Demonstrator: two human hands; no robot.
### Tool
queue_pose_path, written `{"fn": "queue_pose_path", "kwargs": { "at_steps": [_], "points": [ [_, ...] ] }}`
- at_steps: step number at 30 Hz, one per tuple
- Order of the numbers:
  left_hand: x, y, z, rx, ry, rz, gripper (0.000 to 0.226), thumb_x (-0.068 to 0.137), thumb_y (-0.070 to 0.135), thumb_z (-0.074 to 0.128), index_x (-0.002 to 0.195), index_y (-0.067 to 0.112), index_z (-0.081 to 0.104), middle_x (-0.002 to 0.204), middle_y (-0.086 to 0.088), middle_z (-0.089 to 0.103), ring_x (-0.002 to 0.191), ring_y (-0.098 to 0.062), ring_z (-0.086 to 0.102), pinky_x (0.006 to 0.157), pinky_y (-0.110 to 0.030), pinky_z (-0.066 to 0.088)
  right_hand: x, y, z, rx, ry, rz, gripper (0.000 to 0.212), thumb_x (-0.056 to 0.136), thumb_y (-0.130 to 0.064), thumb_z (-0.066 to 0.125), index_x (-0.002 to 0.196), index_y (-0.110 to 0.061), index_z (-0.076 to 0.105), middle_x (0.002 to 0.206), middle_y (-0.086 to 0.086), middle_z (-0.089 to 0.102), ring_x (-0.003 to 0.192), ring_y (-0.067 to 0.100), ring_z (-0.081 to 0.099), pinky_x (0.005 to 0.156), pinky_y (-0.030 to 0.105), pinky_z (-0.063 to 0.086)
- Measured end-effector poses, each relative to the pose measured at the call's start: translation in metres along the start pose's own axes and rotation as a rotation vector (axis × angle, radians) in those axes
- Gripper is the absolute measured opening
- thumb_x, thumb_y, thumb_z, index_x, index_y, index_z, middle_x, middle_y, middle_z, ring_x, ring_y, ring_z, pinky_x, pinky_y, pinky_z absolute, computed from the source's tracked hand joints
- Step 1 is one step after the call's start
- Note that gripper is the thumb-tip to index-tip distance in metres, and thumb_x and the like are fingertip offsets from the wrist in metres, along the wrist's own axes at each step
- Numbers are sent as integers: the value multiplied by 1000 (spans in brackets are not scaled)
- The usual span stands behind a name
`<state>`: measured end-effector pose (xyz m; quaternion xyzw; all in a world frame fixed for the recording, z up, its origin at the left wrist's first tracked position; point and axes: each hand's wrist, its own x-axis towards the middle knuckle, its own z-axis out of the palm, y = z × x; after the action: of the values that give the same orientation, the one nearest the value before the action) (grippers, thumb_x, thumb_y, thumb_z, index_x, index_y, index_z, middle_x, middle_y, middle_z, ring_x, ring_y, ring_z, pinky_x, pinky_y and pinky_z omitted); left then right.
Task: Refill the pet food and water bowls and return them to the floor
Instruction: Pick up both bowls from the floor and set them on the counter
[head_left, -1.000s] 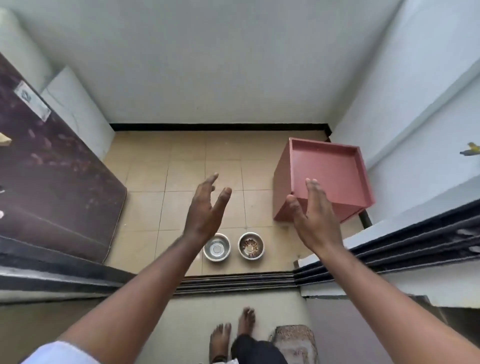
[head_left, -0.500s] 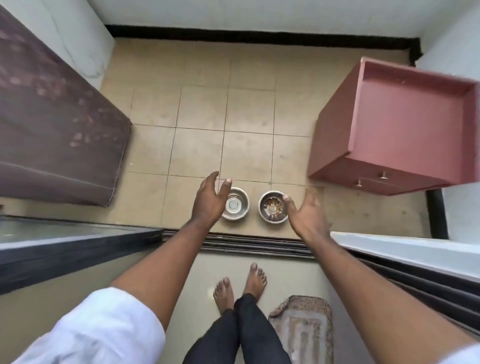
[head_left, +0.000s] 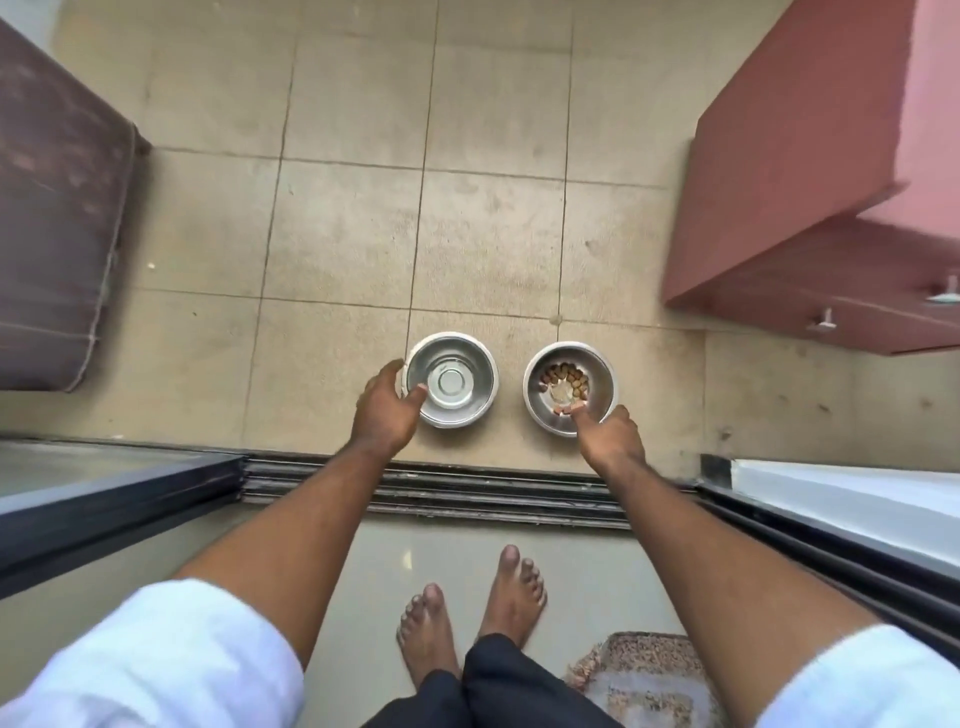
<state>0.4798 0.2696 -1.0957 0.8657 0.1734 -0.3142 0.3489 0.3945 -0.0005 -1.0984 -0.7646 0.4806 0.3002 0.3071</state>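
Observation:
Two steel bowls stand side by side on the beige tiled floor just beyond the door track. The left bowl (head_left: 457, 382) is shiny inside, with no food in it. The right bowl (head_left: 598, 379) holds a little brown kibble. My left hand (head_left: 387, 410) grips the left bowl's near-left rim, thumb inside and fingers outside. My right hand (head_left: 610, 434) pinches the kibble bowl's near rim the same way. Both bowls rest on the floor.
A red cabinet (head_left: 810, 182) with small knobs stands at the right. A dark mattress (head_left: 57, 218) fills the left. The sliding door track (head_left: 467, 493) runs between my bare feet (head_left: 467, 623) and the bowls. A small mat (head_left: 644, 680) lies at my right.
I have bent down, so the view has come much nearer the floor. Both hands dropped from mid-air to the bowls and closed on their rims.

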Motion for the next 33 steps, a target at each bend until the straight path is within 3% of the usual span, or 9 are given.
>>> {"fn": "queue_pose_path", "kwargs": {
  "at_steps": [5, 10, 12, 16, 18, 21, 26, 33],
  "points": [
    [57, -25, 39, 47, 28, -61, 66, 100, 35, 59, 159, 21, 32, 156, -17, 44, 138, -39, 50, 113, -45, 43, 54, 11, 43, 21, 21, 61, 77, 96, -59, 55, 145, -3, 36, 138, 20, 53, 110, 39, 62, 75, 36, 45],
    [87, -43, 69, 24, -46, -267, 76, 103, 29, 49, 163, 34, 3, 156, -18, 44, 122, -43, 59, 101, -54, 54, 92, 20, 67, 23, 91, 226, 77, 96, -53, 60, 146, -1, 31, 141, 20, 48, 111, 38, 62, 61, 35, 39],
    [91, -50, 79, -59, -70, -308, 79, 102, 21, 46, 162, 38, -1, 150, -19, 50, 117, -42, 61, 99, -54, 56, 104, 25, 73, 72, 93, 260, 76, 95, -45, 66, 146, -1, 30, 141, 21, 51, 112, 39, 63, 66, 37, 46],
    [95, -56, 90, -198, -49, -335, 74, 102, 11, 36, 159, 45, 5, 143, -14, 54, 99, -36, 69, 69, -41, 64, 120, 34, 80, 232, 75, 261, 61, 94, -21, 70, 139, -6, 32, 123, 21, 64, 98, 36, 69, 75, 41, 59],
    [96, -57, 90, -221, -20, -318, 65, 102, 11, 34, 156, 44, 17, 139, -11, 55, 94, -34, 70, 64, -40, 65, 125, 37, 83, 352, 77, 254, 59, 94, -10, 67, 141, -11, 31, 116, 20, 64, 89, 35, 72, 74, 42, 63],
    [97, -54, 89, -218, 20, -259, 52, 101, 10, 38, 146, 38, 33, 128, -11, 59, 87, -34, 70, 65, -47, 66, 129, 39, 86, 526, 96, 245, 56, 99, -4, 57, 145, -19, 30, 103, 11, 61, 77, 30, 72, 70, 40, 63],
    [80, -42, 79, -142, 62, -222, 57, 97, 3, 37, 144, 33, 29, 114, -14, 55, 96, -42, 65, 72, -58, 64, 114, 39, 73, 532, 145, 186, 73, 91, 7, 64, 149, -23, 30, 89, 0, 56, 70, 17, 62, 60, 33, 62],
    [20, 9, 36, -136, 47, -174, 59, 97, -1, 37, 145, 32, 30, 110, -13, 56, 87, -39, 69, 68, -55, 65, 45, 34, 19, 656, 159, 124, 54, 94, -2, 67, 137, -20, 40, 99, 4, 61, 81, 24, 68, 68, 49, 65]
  ]
}}
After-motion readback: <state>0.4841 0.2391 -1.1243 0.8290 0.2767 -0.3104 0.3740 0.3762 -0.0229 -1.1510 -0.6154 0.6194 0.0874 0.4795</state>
